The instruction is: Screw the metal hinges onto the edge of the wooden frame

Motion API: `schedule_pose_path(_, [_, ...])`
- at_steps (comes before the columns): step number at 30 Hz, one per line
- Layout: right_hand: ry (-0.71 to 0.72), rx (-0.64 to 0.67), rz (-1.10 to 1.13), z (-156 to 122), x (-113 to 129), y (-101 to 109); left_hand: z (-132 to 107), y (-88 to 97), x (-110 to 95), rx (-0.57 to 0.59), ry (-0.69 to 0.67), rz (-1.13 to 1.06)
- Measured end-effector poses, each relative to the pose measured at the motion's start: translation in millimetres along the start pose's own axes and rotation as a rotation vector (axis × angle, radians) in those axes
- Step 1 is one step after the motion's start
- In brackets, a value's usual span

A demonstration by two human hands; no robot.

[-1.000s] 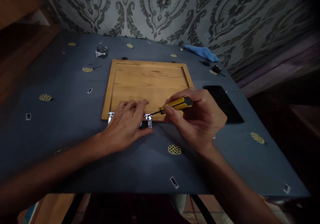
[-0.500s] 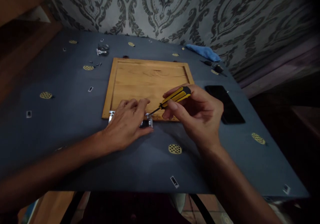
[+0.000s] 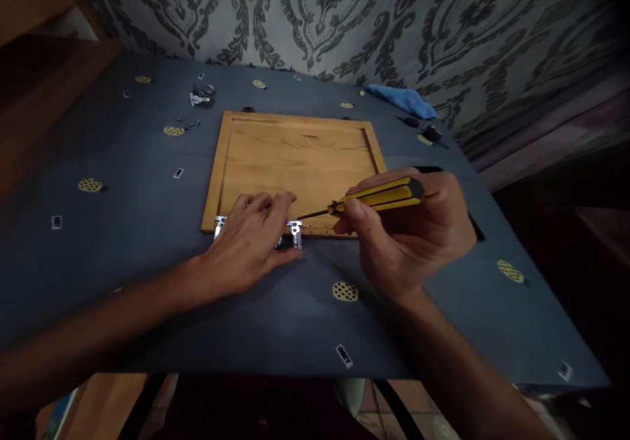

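My left hand (image 3: 251, 237) is closed over a silver metal bracket (image 3: 296, 229) at the near edge of a framed wooden panel (image 3: 295, 158). Its fingers rest on the panel and its thumb lies on the near side. The bracket's ends, one with screw holes, show on both sides of the hand; its middle is mostly hidden. In my right hand (image 3: 408, 230) is a yellow and black screwdriver (image 3: 384, 196), held between thumb and fingers. The screwdriver leans low, its tip just above the bracket's right end. Small holes run along the panel's edge beside it.
At the back left lie a second metal piece (image 3: 201, 96) and a few small screws (image 3: 195, 124). A blue cloth (image 3: 403, 101) and a dark tool (image 3: 429, 130) lie at the back right. A black phone (image 3: 478, 227) is partly behind my right hand.
My right hand has moved right and tilted the screwdriver flatter, its tip lifting off the bracket's right end. My left hand has stayed in place.
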State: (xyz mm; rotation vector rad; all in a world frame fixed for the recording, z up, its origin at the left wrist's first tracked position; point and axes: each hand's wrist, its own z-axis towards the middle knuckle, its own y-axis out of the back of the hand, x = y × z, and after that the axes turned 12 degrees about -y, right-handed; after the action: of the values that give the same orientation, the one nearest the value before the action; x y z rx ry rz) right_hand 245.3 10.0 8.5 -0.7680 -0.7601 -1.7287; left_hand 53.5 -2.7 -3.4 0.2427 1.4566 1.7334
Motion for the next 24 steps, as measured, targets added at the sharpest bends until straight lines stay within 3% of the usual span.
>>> schedule_pose_path(7, [-0.101, 0.111, -0.008, -0.8, -3.4, 0.1, 1.0, -0.7, 0.5, 0.009, 0.011, 0.007])
schedule_pose_path(20, [-0.148, 0.12, -0.035, -0.1, -2.9, 0.3, 2.0, -0.5, -0.5, 0.007, 0.021, 0.002])
schedule_pose_path(24, [-0.21, 0.219, -0.066, 4.5, 1.9, 4.6, 2.3, -0.1, -0.7, 0.019, 0.029, 0.005])
